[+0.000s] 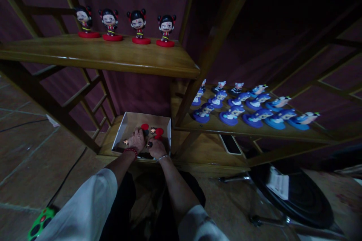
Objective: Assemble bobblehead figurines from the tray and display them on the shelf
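Both hands are inside a shallow white-edged cardboard box [120,131] on the low wooden shelf. My left hand [136,140] lies palm down over the box's middle, beside a dark round piece and a red disc [144,127]; what its fingers touch is hidden. A small figure [125,141] lies at its left. My right hand [156,148] is closed around a small dark-haired figure [149,144] near the box's front. Behind it are another small figure [153,130] and red bases [159,132].
Several black-haired figurines on red bases [165,43] stand on the upper shelf [98,54]. Several purple and blue figurines [232,115] fill the right shelf. A phone [230,144] lies below them. A black round stool [305,196] stands at right, a green object [41,223] lower left.
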`<state>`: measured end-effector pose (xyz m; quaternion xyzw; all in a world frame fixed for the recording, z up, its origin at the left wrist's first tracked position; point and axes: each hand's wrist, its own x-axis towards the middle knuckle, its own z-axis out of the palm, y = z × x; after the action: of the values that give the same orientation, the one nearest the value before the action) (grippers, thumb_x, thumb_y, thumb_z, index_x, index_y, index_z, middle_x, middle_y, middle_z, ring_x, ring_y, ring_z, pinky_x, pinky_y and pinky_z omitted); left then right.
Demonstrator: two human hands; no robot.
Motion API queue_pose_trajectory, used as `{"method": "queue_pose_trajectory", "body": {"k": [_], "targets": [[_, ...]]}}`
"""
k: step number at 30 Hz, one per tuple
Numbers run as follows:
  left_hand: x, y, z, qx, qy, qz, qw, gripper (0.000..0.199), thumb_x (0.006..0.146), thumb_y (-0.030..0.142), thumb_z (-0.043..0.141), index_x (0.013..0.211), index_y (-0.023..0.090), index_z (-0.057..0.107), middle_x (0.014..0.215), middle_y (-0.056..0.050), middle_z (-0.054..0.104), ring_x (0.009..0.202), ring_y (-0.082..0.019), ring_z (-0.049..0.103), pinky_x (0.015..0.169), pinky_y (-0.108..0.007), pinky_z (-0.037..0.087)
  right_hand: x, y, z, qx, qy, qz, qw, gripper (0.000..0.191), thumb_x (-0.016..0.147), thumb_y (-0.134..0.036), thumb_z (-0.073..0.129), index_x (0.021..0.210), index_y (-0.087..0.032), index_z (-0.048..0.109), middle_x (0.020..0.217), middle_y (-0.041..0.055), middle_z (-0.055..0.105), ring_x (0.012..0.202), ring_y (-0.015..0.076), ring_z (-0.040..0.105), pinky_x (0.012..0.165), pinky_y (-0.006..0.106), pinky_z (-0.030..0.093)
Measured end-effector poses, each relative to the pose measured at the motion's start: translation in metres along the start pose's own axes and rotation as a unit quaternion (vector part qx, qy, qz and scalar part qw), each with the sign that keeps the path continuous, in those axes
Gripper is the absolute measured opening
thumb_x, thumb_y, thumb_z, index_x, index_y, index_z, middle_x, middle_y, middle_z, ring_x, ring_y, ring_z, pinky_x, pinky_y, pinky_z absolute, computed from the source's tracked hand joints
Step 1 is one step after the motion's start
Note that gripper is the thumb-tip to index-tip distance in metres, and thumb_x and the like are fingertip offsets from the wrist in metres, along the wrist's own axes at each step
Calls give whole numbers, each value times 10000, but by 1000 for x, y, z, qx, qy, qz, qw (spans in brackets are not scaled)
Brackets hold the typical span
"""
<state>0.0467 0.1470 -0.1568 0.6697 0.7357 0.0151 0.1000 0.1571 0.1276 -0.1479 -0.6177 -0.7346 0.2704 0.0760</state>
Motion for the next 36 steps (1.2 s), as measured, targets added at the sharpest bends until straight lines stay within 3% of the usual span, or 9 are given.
{"method": "queue_pose_trajectory", "body": {"k": [12, 19, 27, 36], "targets": [[0, 4, 0, 22, 32, -2, 999, 303, 847, 228, 297, 1072, 139, 479, 1112, -146, 466, 978, -233, 507, 770, -353, 425, 0, -1, -2, 7, -2, 10, 1000, 168, 713, -141, 516, 838, -147, 627, 869, 89, 673, 811, 161, 607, 648, 204, 395], [-6, 8, 1, 9, 79, 13, 997, 325, 815, 289, 408, 1071, 108, 493, 1084, -152, 498, 1026, -264, 455, 842, -365, 370, -3, -2, -5, 29, -3, 3, 1000, 192, 720, -149, 523, 878, -159, 632, 902, 89, 674, 843, 169, 609, 674, 209, 402], [-1, 12, 2, -31, 47, 43, 998, 299, 845, 159, 316, 1085, 171, 494, 1124, -124, 497, 1065, -226, 414, 873, -356, 356, -3, -3, -8, 55, -7, 3, 998, 256, 699, -133, 552, 939, -184, 628, 928, 72, 674, 877, 169, 607, 696, 206, 407], [-4, 17, -5, -18, 14, 31, 999, 336, 855, 130, 261, 1104, 139, 486, 1130, -159, 462, 1045, -243, 446, 823, -364, 406, -2, -2, -6, 34, -15, 23, 999, 326, 664, -57, 535, 959, -165, 626, 960, 86, 665, 916, 183, 599, 706, 211, 407]]}}
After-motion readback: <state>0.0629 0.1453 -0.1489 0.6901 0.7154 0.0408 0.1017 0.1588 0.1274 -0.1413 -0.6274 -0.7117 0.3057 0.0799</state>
